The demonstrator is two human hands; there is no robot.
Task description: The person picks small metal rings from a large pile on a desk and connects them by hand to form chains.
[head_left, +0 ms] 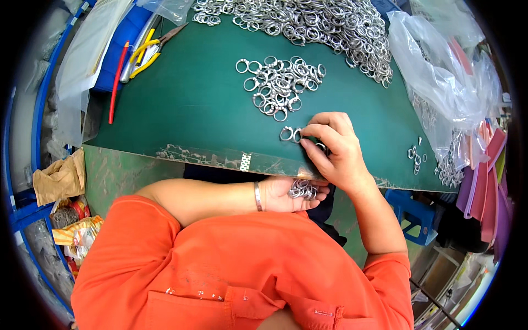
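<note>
Head view: right hand (pixel 336 149) partly hides rings (pixel 295 134).

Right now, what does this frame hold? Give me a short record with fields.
Left hand: palm up below the table edge, rings in it
Right hand: fingertips at rings on the table; grip unclear
Small pile: silver rings, mid-table
Large pile: silver rings, far edge
Tools: yellow-handled pliers, left
Right side: clear bag
</note>
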